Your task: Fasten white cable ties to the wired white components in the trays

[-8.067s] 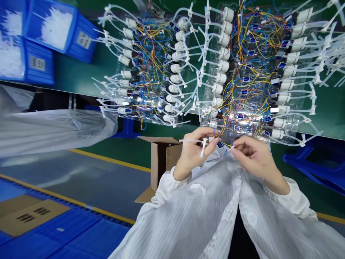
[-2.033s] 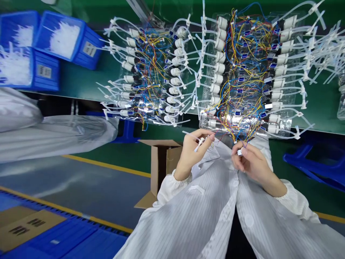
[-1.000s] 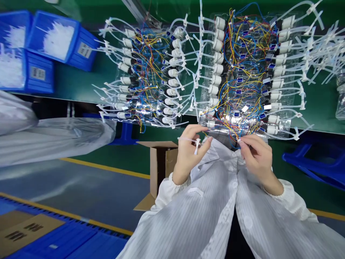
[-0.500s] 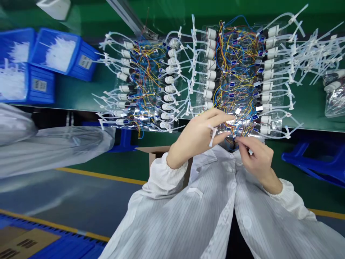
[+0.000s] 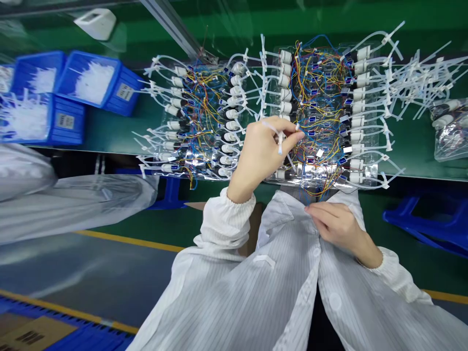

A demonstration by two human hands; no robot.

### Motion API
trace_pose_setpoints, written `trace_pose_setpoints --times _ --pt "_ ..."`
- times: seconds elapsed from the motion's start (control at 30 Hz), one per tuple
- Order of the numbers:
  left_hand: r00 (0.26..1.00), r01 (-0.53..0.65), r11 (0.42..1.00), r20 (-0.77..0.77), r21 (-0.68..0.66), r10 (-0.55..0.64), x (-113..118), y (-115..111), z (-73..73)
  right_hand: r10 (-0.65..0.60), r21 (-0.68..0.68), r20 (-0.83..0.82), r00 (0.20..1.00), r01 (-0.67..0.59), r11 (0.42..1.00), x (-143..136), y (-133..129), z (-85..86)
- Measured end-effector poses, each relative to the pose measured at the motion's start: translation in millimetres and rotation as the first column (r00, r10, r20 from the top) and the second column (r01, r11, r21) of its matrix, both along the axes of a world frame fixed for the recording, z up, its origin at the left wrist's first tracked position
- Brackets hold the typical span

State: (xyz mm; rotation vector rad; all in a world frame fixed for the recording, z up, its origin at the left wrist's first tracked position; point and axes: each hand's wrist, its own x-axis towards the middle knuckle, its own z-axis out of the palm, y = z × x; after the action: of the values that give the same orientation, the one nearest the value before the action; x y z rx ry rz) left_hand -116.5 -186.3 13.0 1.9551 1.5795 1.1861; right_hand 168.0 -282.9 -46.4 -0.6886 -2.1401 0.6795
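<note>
My left hand (image 5: pixel 261 152) is over the left part of the right-hand assembly tray. Its thumb and forefinger pinch a small white connector (image 5: pixel 297 127) among the wires. A short white strip with a small block (image 5: pixel 280 141), like a cable tie, hangs at these fingers. My right hand (image 5: pixel 338 225) is closed in front of the bench edge, fingertips together near dangling blue wires (image 5: pixel 310 194); what it grips, if anything, is too small to tell. The clear plastic tray (image 5: pixel 298 181) carries rows of white cylindrical parts (image 5: pixel 360 106) with tubes, and tangled yellow, blue and red wires (image 5: pixel 329 131).
A second wired tray (image 5: pixel 199 168) lies to the left. Blue bins (image 5: pixel 124 100) with white strips stand at far left. Loose white tubes (image 5: pixel 420 80) and a bagged bundle (image 5: pixel 451 134) lie at right. A metal post (image 5: pixel 171 27) rises behind; a blue stool (image 5: pixel 427 219) stands below.
My left hand has moved up and away from my right hand to the white connector, the white strip moving with it. My right hand has drawn slightly down, towards my body.
</note>
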Motion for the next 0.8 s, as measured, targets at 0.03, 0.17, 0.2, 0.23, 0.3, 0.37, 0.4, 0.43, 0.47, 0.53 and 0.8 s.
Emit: trace_pose_setpoints --times 0.03,0.17,0.2,0.23,0.3,0.37,0.4,0.43,0.47,0.53,0.8 --pt "1.0 -0.018 1.0 0.001 -0.002 0.018 -2 2 -1.6 0.023 -0.011 0.004 1.0 -0.023 1.0 1 -2 -0.4" --pt "0.999 -0.054 0.998 0.007 -0.011 0.054 -7 -2 -4.6 0.034 -0.044 -0.008 0.999 -0.034 0.998 2 -9 0.8" --pt "0.999 -0.05 0.999 0.009 -0.013 0.05 -7 -5 -4.0 0.017 -0.046 -0.021 1.0 -0.018 0.999 2 -9 2.1" --pt "0.999 -0.044 0.999 0.013 -0.015 0.044 -7 -9 -2.9 -0.003 -0.049 -0.037 0.999 0.002 0.999 2 -9 3.9" --pt "0.999 -0.033 0.999 0.034 -0.031 0.034 -6 -19 -0.6 -0.045 -0.059 -0.075 0.996 0.04 0.997 1 -7 8.9" --pt "0.997 -0.037 0.997 0.07 -0.062 0.042 -6 -28 1.0 -0.07 -0.07 -0.11 0.991 0.063 0.996 1 -3 14.9" --pt "0.994 -0.047 0.996 0.092 -0.077 0.054 -6 -33 1.5 -0.083 -0.075 -0.123 0.989 0.074 0.994 1 0 18.0" --pt "0.991 -0.061 0.994 0.114 -0.088 0.071 -6 -39 2.0 -0.099 -0.078 -0.134 0.986 0.089 0.993 1 3 20.8" --pt "0.987 -0.078 0.992 0.131 -0.097 0.09 -6 -45 2.8 -0.119 -0.083 -0.141 0.983 0.108 0.991 1 6 23.2" --pt "0.979 -0.119 0.985 0.15 -0.123 0.137 -4 -58 6.5 -0.164 -0.095 -0.141 0.976 0.152 0.984 2 11 26.9" --pt "1.0 0.003 0.986 0.024 -0.166 0.002 14 -100 15.2 -0.139 -0.086 -0.148 0.979 0.127 0.988 -4 20 33.8"
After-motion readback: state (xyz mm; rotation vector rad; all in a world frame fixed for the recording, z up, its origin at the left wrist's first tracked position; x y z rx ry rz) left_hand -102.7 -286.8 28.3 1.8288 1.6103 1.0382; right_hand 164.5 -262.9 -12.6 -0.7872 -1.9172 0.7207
